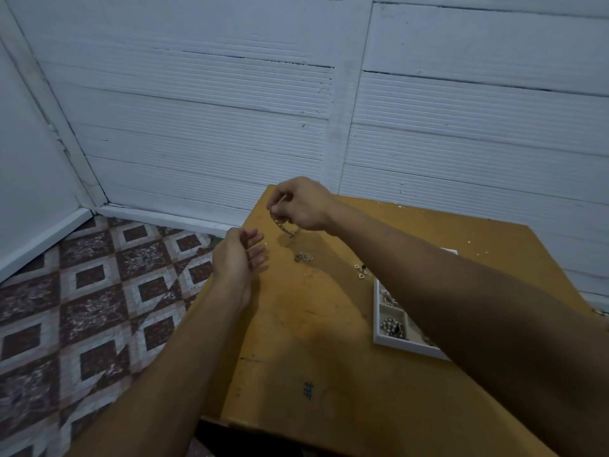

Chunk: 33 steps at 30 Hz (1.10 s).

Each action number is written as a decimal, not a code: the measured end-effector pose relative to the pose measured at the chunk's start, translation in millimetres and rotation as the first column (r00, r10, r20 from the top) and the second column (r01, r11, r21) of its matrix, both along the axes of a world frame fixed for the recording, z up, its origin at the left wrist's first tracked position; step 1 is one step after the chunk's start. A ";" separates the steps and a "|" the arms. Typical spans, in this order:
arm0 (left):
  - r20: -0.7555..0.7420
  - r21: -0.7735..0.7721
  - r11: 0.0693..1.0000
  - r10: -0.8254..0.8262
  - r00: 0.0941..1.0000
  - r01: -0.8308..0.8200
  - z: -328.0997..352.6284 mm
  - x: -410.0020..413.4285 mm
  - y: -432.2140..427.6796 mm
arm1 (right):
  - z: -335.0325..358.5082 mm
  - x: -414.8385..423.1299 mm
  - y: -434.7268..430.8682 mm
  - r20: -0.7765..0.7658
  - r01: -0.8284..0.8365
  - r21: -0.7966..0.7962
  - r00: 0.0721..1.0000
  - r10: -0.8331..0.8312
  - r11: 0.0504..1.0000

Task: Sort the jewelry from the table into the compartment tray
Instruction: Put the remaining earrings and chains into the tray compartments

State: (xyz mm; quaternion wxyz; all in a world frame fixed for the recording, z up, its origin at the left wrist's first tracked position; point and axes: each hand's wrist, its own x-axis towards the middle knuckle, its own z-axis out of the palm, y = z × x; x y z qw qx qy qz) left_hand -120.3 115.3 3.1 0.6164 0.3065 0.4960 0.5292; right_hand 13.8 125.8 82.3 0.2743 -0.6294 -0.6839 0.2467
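My right hand pinches a chain; left hand loosely open, empty; tray partly filled; bead cluster and earrings remain on table.

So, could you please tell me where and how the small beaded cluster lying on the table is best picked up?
Pinch the beaded cluster across its bunched middle, coming straight down from above. It lies flat and heaped on the table, with bare wood all round it. The open left hand is nearest; the right hand already holds a chain.
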 end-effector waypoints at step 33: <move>-0.813 0.244 0.811 -0.127 0.568 0.531 1.0 -23.8 55.7 | 27.4 56.1 1.2 -0.945 0.336 -0.069 0.279 -0.170 0.939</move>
